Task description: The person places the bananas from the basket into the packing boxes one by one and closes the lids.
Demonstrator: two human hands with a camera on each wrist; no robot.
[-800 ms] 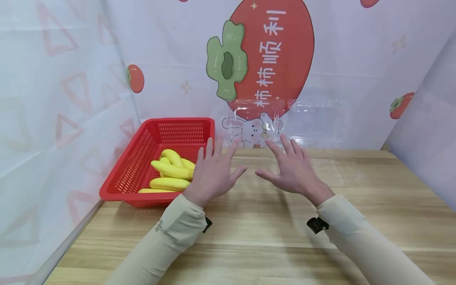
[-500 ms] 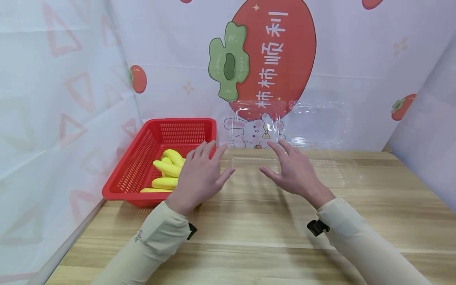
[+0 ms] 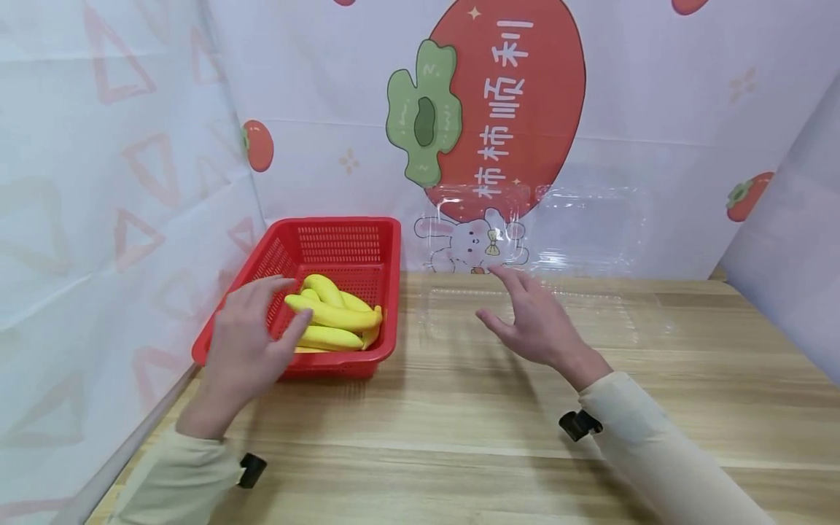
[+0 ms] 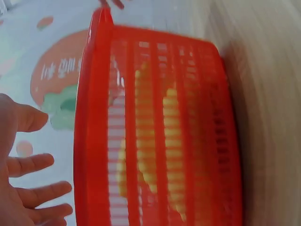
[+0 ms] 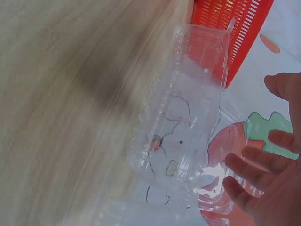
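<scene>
A red plastic basket (image 3: 341, 246) with slotted walls stands at the back left, and several yellow bananas (image 3: 335, 313) lie piled in it. My left hand (image 3: 246, 346) hovers over the basket's front left side, thumb and fingers apart, holding nothing. In the left wrist view its fingers (image 4: 44, 193) are spread beside the basket's rim. My right hand (image 3: 538, 321) is held above the table with spread fingers and nothing in them. Just beyond it is a clear plastic container (image 5: 183, 117), its lid (image 3: 584, 226) raised at the back.
The wooden table (image 3: 446, 445) reaches to a printed cloth backdrop (image 3: 308, 87) behind and a white cloth side (image 3: 118, 292) close on the left. Another cloth side (image 3: 800, 219) bounds the right.
My left hand has moved left and toward me, from the basket's right side across to its left, uncovering the bananas. My right hand has stayed almost in place.
</scene>
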